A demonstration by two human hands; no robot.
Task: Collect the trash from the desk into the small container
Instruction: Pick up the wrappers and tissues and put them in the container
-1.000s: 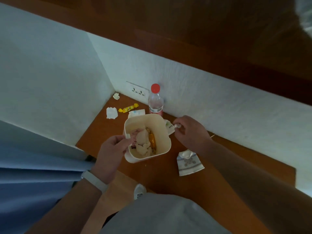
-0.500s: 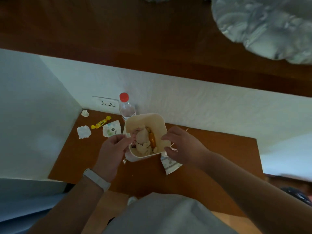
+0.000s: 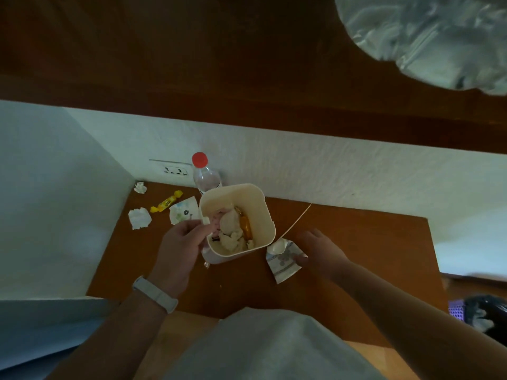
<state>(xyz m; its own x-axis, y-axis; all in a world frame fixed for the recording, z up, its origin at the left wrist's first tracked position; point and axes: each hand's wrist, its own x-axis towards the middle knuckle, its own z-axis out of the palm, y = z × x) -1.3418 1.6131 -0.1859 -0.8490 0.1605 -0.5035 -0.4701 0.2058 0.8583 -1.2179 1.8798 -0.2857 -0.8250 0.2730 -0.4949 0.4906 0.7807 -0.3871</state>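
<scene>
Big picture first: a brown wooden counter (image 3: 343, 272) set into a white corner, litter scattered across it. Centre stage is the cream square plastic container (image 3: 236, 194), already part-filled with wadded tissue and an orange wrapper, placed mid-counter so scraps on both sides are in reach. The left hand (image 3: 178, 250) has its grip clamped on the near-left rim, thumb over the lip, steadying it mouth-up for the next drop, I'd say.

The right hand (image 3: 321, 253) reaches low, grip apart, fingers straight, tips touching the folded white printed paper packet (image 3: 282, 266) just right of the container. That looks like the next pick.

A clear plastic bottle with a red cap (image 3: 204, 175) stands behind, against the wall. To the container's left wait a flowered white napkin (image 3: 183, 212), a crumpled white tissue (image 3: 139, 218), a yellow twisted sweet wrapper (image 3: 166, 204) and a small white scrap (image 3: 140, 187) in the corner. A thin pale stick (image 3: 297, 219) lies on the right.
</scene>
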